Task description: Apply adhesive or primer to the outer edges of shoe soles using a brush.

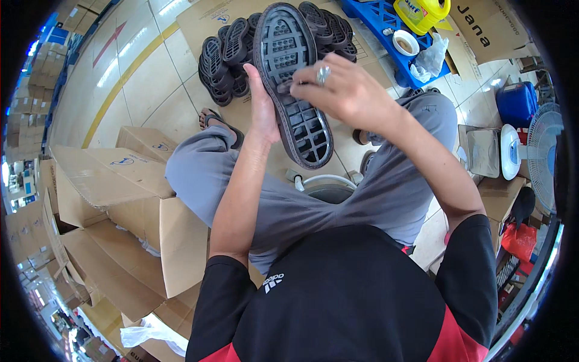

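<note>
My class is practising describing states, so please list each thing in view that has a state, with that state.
Left hand: gripping the dark sole's edge
Right hand: fingers bent over the sole; contact unclear
Dark sole: held up, gridded side facing the camera
Other soles: bunched together
Cardboard box: open, flaps spread
Clear plastic: crumpled
White bowl: partly filled, contents unclear
Fan: running or stopped, cannot tell

White lettering and a small emblem mark the chest of my black shirt. Far right, large dark letters stand on brown cardboard, and a yellow jug bears lettering. At left, carton flaps carry blue emblems.
</note>
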Demonstrator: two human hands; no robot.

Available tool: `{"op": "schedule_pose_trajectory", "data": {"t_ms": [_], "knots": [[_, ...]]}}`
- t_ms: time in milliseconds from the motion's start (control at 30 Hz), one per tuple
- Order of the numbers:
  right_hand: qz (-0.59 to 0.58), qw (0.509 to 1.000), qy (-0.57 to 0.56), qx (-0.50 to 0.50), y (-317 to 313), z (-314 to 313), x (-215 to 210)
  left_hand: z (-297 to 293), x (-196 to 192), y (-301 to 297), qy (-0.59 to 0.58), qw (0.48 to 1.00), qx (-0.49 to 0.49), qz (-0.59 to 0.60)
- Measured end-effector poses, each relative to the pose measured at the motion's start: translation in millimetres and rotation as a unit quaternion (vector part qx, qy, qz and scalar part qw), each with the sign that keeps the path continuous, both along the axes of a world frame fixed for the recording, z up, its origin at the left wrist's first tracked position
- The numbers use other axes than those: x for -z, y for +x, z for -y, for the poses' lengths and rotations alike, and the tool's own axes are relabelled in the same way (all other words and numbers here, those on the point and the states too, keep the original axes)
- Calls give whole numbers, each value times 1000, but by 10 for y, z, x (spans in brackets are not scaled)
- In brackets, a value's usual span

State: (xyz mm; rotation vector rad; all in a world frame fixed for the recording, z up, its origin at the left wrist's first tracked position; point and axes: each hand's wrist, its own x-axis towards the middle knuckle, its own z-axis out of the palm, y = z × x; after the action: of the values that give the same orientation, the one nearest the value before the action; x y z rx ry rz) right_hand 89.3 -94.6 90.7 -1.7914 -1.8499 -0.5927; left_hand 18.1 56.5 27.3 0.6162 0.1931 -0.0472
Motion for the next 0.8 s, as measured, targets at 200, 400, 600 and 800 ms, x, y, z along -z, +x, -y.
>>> {"op": "schedule_pose_trajectory", "data": {"t_ms": [200, 400, 600, 800], "knots": [[-6, 998, -63, -9, -517, 491, 40, -87, 31, -1, -61, 995, 44, 68], [-206, 971, -118, -13, -386, 596, -78, -72, 28, 34, -67, 995, 56, 49], [-287, 951, -113, 23, 225, 202, -18, 106, -23, -26, -22, 997, 62, -49], [-272, 953, -51, 120, 387, 463, 83, 148, 728, -30, -58, 980, 108, -156]]}}
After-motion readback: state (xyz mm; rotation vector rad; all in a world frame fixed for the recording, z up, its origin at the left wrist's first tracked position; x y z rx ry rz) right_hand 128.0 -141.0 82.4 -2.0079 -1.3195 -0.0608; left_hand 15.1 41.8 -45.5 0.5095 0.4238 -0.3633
